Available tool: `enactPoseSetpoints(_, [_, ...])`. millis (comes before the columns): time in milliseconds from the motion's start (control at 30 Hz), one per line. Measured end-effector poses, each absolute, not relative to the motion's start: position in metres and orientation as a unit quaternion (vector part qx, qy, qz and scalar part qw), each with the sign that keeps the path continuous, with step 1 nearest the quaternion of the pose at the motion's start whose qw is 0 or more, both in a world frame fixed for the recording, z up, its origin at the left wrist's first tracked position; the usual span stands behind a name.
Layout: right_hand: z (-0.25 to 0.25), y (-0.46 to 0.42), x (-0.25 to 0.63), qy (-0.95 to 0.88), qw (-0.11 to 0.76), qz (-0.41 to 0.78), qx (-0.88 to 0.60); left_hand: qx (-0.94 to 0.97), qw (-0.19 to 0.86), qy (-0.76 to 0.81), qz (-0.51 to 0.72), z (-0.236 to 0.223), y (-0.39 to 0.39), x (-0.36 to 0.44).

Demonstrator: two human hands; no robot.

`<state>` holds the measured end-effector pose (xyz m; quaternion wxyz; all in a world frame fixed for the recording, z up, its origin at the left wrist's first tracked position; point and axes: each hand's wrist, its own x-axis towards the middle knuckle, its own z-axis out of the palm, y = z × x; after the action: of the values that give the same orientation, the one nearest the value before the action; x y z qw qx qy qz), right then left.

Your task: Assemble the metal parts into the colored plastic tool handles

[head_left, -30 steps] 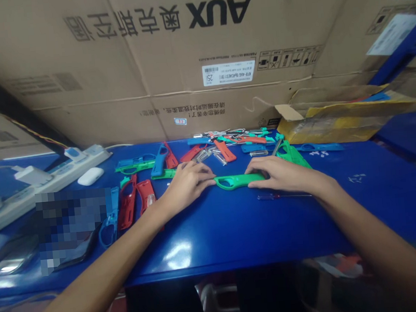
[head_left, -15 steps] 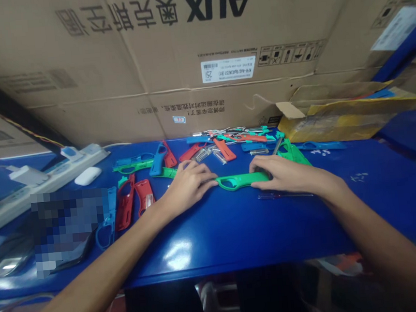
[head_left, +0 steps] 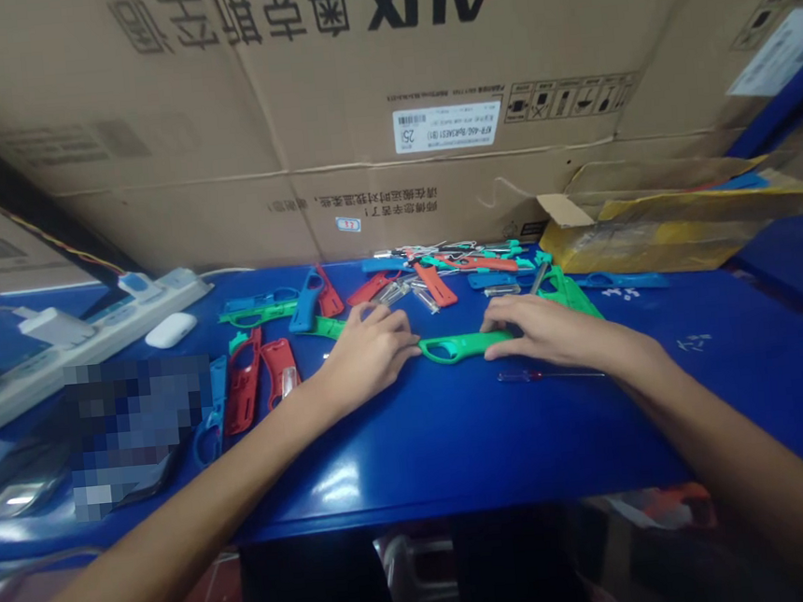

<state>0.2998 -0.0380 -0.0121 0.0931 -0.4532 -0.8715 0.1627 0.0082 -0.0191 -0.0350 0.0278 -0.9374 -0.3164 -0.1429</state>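
Observation:
A green lighter casing (head_left: 471, 345) with a finger loop at its left part lies sideways between my hands, over the middle of the blue table. At its loop end my left hand (head_left: 377, 345) is closed, fingertips pinching the tip. My right hand (head_left: 541, 331) grips the other end between thumb and fingers, hiding that end. Just below the right hand lies a thin screwdriver (head_left: 549, 375). Left of my left hand are a red casing half (head_left: 244, 390), a second red piece (head_left: 281, 368) with a clear tank on it, and a blue casing half (head_left: 215, 411).
Behind my hands is a pile of orange, red and blue casings, clear tanks (head_left: 423, 294) and thin metal rods. A cardboard box (head_left: 649, 232) stands at the back right. At left are a power strip (head_left: 96, 342), a white earbud case (head_left: 171, 330) and a blurred-out dark device (head_left: 139, 436).
The view has shifted slightly. Both hands still hold the green casing in nearly the same place; the right fingers have moved a little, and more of the screwdriver shows.

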Motion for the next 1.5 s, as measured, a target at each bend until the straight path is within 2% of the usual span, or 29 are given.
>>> enactPoseSetpoints(167, [-0.007,-0.043,0.294,-0.879,0.078,0.138,-0.449,-0.938,0.075,-0.307,-0.142,-0.035,-0.026,0.012])
enactPoseSetpoints(333, [-0.017,-0.044,0.283,-0.896,0.049,-0.01,-0.442,-0.935,0.101,-0.31,-0.142,-0.036,-0.026,0.011])
enactPoseSetpoints(467, [-0.027,-0.039,0.278,-0.904,0.083,-0.092,-0.41,-0.92,0.127,-0.336,-0.154,-0.036,-0.024,0.008])
enactPoseSetpoints(633, [-0.028,-0.039,0.276,-0.897,0.12,-0.092,-0.414,-0.915,0.174,-0.331,-0.152,-0.035,-0.024,0.009])
enactPoseSetpoints(867, [-0.028,-0.044,0.272,-0.902,0.107,-0.065,-0.413,-0.912,0.24,-0.302,-0.141,-0.034,-0.028,0.012])
enactPoseSetpoints(1033, [-0.022,-0.05,0.26,-0.895,0.077,-0.148,-0.414,-0.914,0.239,-0.294,-0.146,-0.033,-0.033,0.021])
enactPoseSetpoints(1367, [-0.03,-0.05,0.256,-0.898,0.13,-0.231,-0.35,-0.914,0.227,-0.294,-0.163,-0.031,-0.036,0.025])
enactPoseSetpoints(1500, [-0.034,-0.05,0.251,-0.892,0.111,-0.256,-0.356,-0.922,0.209,-0.3,-0.127,-0.031,-0.038,0.03])
